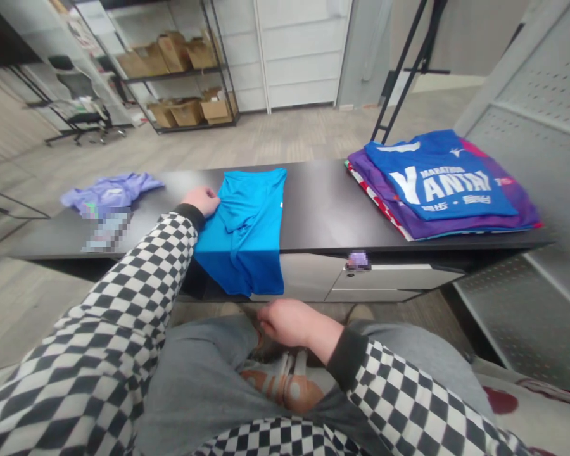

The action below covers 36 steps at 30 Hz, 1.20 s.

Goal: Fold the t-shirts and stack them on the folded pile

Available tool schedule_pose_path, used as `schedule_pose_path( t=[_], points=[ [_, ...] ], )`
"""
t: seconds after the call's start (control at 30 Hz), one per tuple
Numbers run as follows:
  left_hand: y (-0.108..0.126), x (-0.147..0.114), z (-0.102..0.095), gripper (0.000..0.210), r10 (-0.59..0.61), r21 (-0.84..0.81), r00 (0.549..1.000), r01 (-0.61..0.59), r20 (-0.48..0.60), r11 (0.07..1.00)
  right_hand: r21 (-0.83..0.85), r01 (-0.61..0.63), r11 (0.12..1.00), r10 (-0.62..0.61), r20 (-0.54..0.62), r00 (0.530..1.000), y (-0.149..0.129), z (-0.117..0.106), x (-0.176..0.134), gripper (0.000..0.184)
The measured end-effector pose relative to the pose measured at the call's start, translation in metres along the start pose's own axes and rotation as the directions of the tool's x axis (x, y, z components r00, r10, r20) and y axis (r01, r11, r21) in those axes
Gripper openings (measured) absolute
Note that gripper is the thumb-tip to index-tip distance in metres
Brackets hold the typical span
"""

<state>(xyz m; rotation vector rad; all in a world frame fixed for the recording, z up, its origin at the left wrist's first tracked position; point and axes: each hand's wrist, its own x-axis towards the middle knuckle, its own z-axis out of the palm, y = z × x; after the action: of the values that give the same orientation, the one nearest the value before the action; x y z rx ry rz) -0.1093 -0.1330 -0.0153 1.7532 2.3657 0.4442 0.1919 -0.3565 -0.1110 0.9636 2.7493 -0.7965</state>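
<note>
While its upper part lies flat on the dark bench [313, 215], the bright blue garment [261, 221] drops over the front edge, its lower part hanging before the pale drawers [308, 277]. Folds run down its middle, and a small white mark shows at its right side. To the left, well apart from it, a lavender garment [105, 195] lies crumpled near the bench's far left end, with a pixelated item [108, 231] just in front. The left checkered sleeve [142, 266] crosses between the two garments and covers part of the bench's front edge. To the right, past a bare stretch of bench top, sits a stack of shirts [387, 197], topped by a blue shirt [437, 168] with white lettering; purple and red-and-white layers show beneath. Another pixelated item [358, 260] is at the top of the drawer front. Beyond the bench stand a black shelf rack [178, 76] with cardboard boxes [187, 113], and an office chair [80, 104]. The left hand [203, 200] is at the garment's left edge, its fingers bent and brought close together; whether it pinches the cloth or merely touches it, I cannot tell from this angle. The right hand [287, 322], above the lap and just below the hanging hem, is loosely curled closed, with nothing visible in it.
</note>
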Motion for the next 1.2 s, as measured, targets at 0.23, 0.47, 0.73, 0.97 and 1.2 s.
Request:
schedule_pose_path(
  t=[0.23,0.47,0.73,0.97,1.2],
  points=[
    [0.005,0.006,0.004,0.021,0.049,-0.034,0.996,-0.052,-0.069,0.998,0.017,-0.014,1.000,0.013,0.012,1.000,-0.001,0.000,-0.002,0.030],
    [0.001,0.009,0.000,0.024,-0.013,-0.004,0.999,0.013,0.047,1.000,-0.003,-0.036,0.999,0.036,0.025,0.999,-0.001,0.003,-0.001,0.031],
    [0.012,0.003,-0.006,0.033,0.021,0.142,0.997,-0.010,-0.076,0.990,0.005,-0.034,0.999,0.034,0.066,0.997,-0.006,0.000,-0.001,0.032],
    [0.070,-0.016,0.038,0.080,0.549,0.134,0.822,-0.567,0.152,0.813,-0.006,-0.051,0.999,0.051,0.113,0.992,-0.005,0.005,0.003,0.033],
    [0.090,0.002,0.038,0.093,0.400,0.256,0.820,-0.524,0.409,0.813,-0.013,-0.049,0.999,0.050,0.143,0.988,-0.011,0.007,-0.003,0.034]
  ],
)
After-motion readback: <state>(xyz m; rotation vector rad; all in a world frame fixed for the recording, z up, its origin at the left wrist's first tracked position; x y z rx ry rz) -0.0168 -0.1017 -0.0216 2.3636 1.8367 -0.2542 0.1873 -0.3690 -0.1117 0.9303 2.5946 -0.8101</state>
